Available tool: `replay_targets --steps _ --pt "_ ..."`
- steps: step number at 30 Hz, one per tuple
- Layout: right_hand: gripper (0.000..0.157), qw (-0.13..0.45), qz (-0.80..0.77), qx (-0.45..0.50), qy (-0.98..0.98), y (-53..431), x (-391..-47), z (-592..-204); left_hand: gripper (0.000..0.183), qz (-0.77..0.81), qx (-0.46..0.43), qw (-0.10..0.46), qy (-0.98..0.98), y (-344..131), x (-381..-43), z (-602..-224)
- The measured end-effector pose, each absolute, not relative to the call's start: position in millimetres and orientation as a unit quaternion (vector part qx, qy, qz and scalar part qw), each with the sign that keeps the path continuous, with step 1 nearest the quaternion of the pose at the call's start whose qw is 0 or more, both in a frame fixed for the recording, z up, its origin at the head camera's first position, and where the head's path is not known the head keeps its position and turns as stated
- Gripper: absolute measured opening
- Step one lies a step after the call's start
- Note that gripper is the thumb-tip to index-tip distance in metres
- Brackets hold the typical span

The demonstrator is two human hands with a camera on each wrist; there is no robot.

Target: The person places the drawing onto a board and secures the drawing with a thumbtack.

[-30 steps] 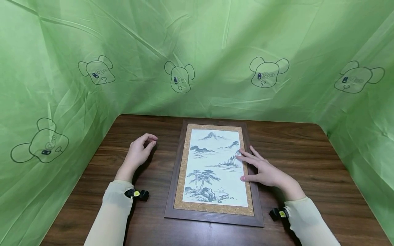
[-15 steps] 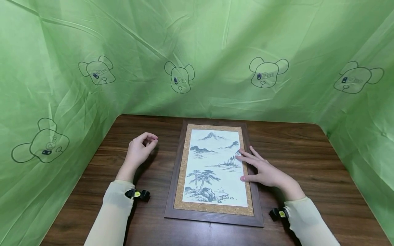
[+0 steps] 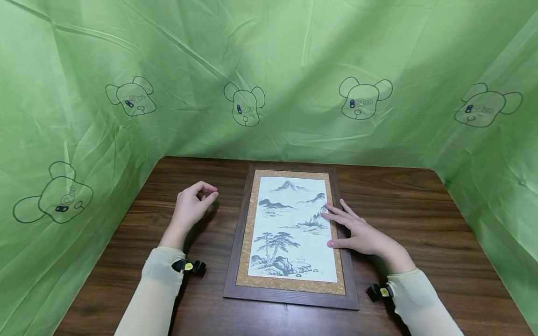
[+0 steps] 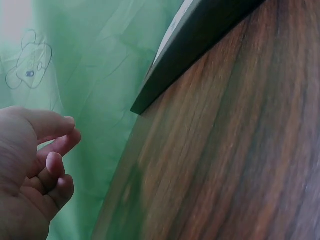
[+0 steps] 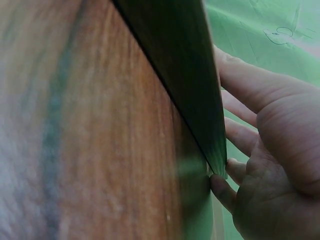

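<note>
An ink landscape print (image 3: 290,247) lies on a cork backing (image 3: 290,283) inside a dark brown wooden frame (image 3: 291,297), flat in the middle of the table. My right hand (image 3: 362,233) rests over the frame's right side, fingers spread and tips on the print's right edge. The right wrist view shows it along the frame's outer side (image 5: 175,60), little finger low by the far corner. Left of the frame and apart from it, my left hand (image 3: 191,207) hovers with loosely curled fingers. In the left wrist view nothing shows between that thumb and fingers (image 4: 62,145).
The dark wood-grain table (image 3: 420,210) has rounded back corners. A green curtain (image 3: 294,56) printed with bear heads hangs behind it and along both sides. Each wrist wears a black strap with a small camera, such as the left camera (image 3: 198,268).
My left hand has shifted very slightly to the right, its thumb and index tips closer together. The right hand and the framed picture stay in place.
</note>
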State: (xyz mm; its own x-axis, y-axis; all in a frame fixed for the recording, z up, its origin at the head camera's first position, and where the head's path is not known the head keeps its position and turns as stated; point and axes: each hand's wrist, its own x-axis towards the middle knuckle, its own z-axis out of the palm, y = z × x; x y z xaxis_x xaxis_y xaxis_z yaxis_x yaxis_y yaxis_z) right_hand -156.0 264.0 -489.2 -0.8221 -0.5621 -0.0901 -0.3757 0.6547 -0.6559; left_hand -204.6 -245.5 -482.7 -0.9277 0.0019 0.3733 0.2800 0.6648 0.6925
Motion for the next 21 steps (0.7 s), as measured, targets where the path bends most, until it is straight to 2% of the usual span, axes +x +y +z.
replay_targets --steps 11,21 --pt "0.083 0.143 -0.33 -0.266 0.894 263.3 -156.2 -492.5 0.004 -0.407 -0.118 0.152 -0.893 -214.7 -208.6 -469.8" --pt "0.083 0.142 -0.332 -0.255 0.897 264.2 -156.9 -493.1 0.011 -0.43 -0.156 0.088 -0.885 -168.8 -246.6 -456.5"
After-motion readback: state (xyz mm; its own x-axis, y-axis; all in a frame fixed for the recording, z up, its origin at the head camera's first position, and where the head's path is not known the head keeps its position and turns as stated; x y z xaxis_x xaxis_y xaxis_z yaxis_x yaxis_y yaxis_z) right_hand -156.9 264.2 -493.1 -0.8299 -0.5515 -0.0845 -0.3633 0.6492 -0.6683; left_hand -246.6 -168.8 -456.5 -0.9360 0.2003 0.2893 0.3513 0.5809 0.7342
